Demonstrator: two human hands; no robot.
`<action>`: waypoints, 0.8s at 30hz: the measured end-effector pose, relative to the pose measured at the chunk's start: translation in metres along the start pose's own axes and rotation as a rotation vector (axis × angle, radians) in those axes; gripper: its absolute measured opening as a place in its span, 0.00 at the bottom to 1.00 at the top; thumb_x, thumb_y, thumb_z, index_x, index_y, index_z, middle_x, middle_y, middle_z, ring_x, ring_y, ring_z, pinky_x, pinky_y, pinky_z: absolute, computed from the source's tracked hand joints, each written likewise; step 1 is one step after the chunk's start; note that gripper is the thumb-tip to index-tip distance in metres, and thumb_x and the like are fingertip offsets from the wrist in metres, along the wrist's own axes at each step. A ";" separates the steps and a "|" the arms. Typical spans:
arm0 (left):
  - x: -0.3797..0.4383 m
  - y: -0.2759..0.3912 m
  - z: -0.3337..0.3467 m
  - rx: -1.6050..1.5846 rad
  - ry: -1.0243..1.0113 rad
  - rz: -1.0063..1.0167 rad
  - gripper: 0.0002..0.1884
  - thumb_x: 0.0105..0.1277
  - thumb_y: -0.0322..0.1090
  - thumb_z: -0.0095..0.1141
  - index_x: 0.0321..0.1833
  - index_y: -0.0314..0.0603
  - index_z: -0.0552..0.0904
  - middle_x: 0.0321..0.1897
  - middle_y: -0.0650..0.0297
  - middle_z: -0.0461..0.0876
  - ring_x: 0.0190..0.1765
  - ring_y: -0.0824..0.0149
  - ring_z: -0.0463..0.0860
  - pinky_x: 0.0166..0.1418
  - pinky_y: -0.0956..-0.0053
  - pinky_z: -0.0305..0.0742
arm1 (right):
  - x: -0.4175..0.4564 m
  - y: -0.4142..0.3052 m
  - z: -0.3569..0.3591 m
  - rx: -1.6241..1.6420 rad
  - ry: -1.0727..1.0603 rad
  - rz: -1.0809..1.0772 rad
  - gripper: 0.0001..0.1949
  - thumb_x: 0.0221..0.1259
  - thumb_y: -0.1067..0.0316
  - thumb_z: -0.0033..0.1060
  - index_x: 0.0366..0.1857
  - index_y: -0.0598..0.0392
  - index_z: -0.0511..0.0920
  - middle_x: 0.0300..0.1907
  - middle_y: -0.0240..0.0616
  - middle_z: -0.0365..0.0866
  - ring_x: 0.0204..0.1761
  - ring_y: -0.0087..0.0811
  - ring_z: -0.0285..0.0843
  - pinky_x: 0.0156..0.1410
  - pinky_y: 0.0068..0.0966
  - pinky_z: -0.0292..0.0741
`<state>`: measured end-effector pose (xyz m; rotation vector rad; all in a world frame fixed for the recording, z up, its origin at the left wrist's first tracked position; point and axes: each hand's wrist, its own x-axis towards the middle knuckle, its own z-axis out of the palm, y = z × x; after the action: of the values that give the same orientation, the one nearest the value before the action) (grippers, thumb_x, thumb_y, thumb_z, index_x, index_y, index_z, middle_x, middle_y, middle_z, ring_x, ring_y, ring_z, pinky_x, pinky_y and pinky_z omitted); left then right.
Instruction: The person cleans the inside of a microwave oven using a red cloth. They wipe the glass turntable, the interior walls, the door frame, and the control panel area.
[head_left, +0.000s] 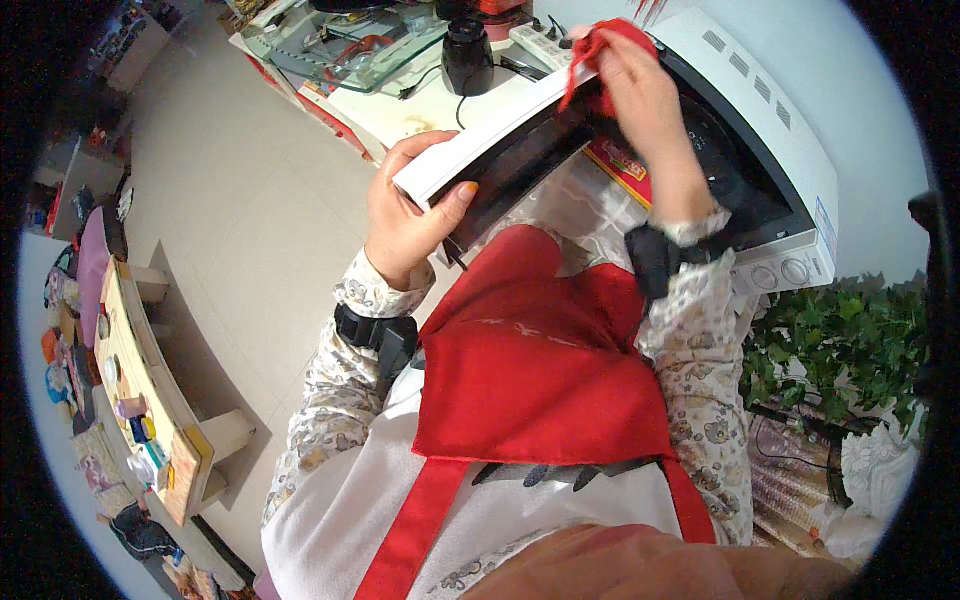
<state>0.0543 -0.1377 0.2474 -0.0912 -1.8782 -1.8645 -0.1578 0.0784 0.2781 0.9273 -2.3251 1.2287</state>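
A white microwave oven (757, 97) stands before me with its door (499, 124) swung out. My left hand (412, 206) grips the free end of the door, the thumb on the inner side and the fingers round the outer side. My right hand (641, 97) holds a red cloth (615, 34) at the door's hinge end, near the top of the oven's opening. Part of the cloth hangs over the door's edge. My right forearm passes in front of the dark oven cavity (731, 165), hiding some of it. Two control knobs (780, 274) show at the oven's near corner.
Behind the door, a white counter (367, 112) bears a black cylindrical appliance (466, 56), a white power strip (538, 45) and a glass panel (352, 52). A red and yellow package (619, 169) lies beneath the door. Green leafy plants (840, 337) are at right, a wooden table (150, 375) at left.
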 end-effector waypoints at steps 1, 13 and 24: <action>0.001 -0.001 -0.001 0.022 -0.003 0.005 0.27 0.61 0.32 0.72 0.62 0.33 0.77 0.53 0.60 0.83 0.55 0.70 0.81 0.61 0.73 0.76 | 0.010 0.030 0.000 -0.038 0.055 0.014 0.23 0.77 0.52 0.50 0.61 0.60 0.79 0.65 0.54 0.79 0.70 0.48 0.74 0.75 0.37 0.68; -0.004 -0.003 -0.008 0.009 0.052 0.014 0.29 0.59 0.35 0.75 0.62 0.34 0.77 0.54 0.60 0.83 0.57 0.69 0.81 0.64 0.72 0.74 | -0.048 -0.099 0.029 0.070 0.006 -0.316 0.15 0.69 0.62 0.62 0.52 0.58 0.83 0.56 0.49 0.84 0.57 0.50 0.83 0.62 0.40 0.80; -0.001 0.000 -0.005 0.037 0.031 0.026 0.30 0.61 0.36 0.75 0.63 0.34 0.76 0.55 0.60 0.82 0.58 0.68 0.81 0.65 0.72 0.74 | 0.013 0.006 -0.002 0.002 0.086 0.013 0.19 0.75 0.56 0.53 0.55 0.61 0.82 0.56 0.53 0.84 0.60 0.49 0.82 0.65 0.37 0.76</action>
<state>0.0563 -0.1418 0.2471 -0.0734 -1.8812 -1.8030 -0.1712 0.0779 0.2834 0.8442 -2.2673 1.2507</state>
